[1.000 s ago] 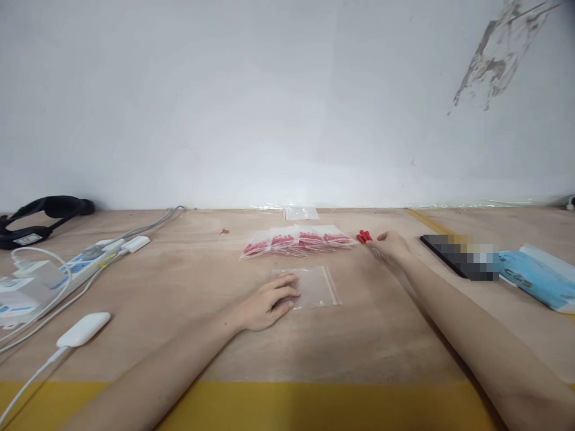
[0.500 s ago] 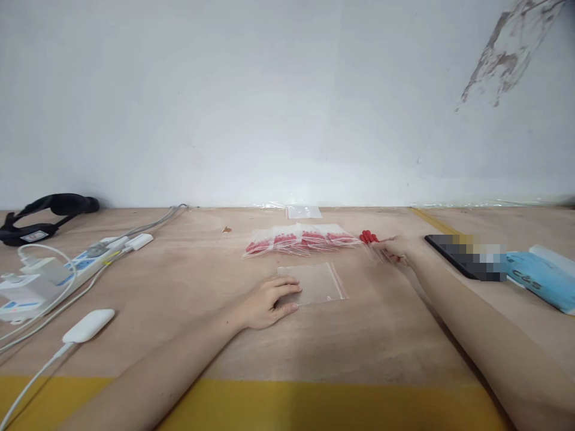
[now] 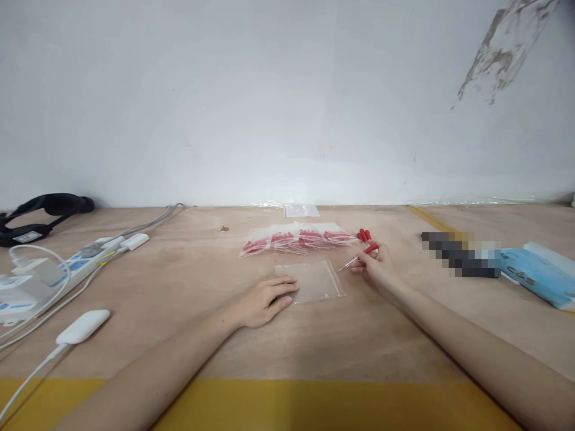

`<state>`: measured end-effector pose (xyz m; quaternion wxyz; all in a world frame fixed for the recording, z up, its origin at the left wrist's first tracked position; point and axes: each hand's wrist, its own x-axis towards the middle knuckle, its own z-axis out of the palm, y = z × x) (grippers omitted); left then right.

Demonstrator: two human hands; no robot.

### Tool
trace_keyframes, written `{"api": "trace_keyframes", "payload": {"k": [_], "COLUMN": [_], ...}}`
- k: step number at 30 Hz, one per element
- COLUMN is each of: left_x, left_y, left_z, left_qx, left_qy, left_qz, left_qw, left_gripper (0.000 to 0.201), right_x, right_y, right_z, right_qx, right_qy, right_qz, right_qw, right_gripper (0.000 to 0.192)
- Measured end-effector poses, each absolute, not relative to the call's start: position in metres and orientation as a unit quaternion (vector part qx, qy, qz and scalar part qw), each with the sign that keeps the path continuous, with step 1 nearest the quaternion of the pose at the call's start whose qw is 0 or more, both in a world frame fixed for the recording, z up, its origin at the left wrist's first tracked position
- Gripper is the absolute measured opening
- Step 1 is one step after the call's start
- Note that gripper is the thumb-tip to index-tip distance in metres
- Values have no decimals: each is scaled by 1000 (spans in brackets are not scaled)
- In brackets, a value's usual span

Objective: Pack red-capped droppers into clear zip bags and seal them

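Observation:
My left hand (image 3: 269, 299) lies flat on the table with its fingers apart, fingertips on the left edge of a clear zip bag (image 3: 314, 281). The bag lies flat, its red-lined zip end to the right. In my right hand (image 3: 375, 263) is what looks like a red-bulbed dropper (image 3: 371, 248), pinched between the fingers. Its slim, pale stem slants down and left towards the zip end. Just behind this hand lie several more red-ended pieces (image 3: 364, 234), their stems partly hidden. Beyond the flat bag spreads an overlapping row of filled zip bags (image 3: 296, 238) with red pieces inside.
Another small bag (image 3: 302, 211) lies by the wall. To the right are a dark phone (image 3: 467, 257), partly blurred out, and a blue tissue pack (image 3: 539, 275). A power strip (image 3: 78, 263), a white charging case (image 3: 83, 327) and a black headset (image 3: 45, 215) occupy the left.
My right hand has drawn back and left from the red-ended pieces with one dropper in its fingers. My left hand keeps its place on the bag.

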<state>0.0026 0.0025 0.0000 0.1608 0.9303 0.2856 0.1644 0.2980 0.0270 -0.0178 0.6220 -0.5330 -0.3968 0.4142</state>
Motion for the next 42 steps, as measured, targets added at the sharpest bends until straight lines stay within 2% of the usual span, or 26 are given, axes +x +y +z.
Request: {"api": "trace_keyframes", "payload": {"k": [7,14,19,23,27,30,33,37,40,42], "left_x": [3,2,2,2,2,2,2,3,3,3], "left_y": [4,4,5,6,6,5,4,4,4,5], "left_z": [0,-2,-2,-4,-4,-2,0,0,-1,-1], "left_qx": [932,931,930,932,934,933,933,933,932,932], "left_qy": [288,281,277,268,263,264,267,267,272,275], "left_qz": [158,169,175,182,186,186,183,183,178,176], "left_qw": [155,160,164,161,157,158,158,159,159,158], "left_gripper": [34,34,34,35,38,38,38,38,39,39], "right_x": [289,301,294,286,296,310,317,309,298,294], "right_y": [18,16,12,7,5,5,6,7,5,4], "right_z": [-22,-19,-17,-18,-20,-19,-17,-15,-17,-18], "right_qx": [-502,-519,-508,-474,-438,-449,-453,-426,-431,-445], "right_qy": [-373,-376,-365,-349,-435,-575,-705,-794,-798,-783], "right_qz": [491,418,465,530,566,526,416,275,265,299], "right_qw": [607,644,626,610,547,438,353,336,327,315], "right_gripper": [34,33,32,20,21,26,29,27,27,30]}}
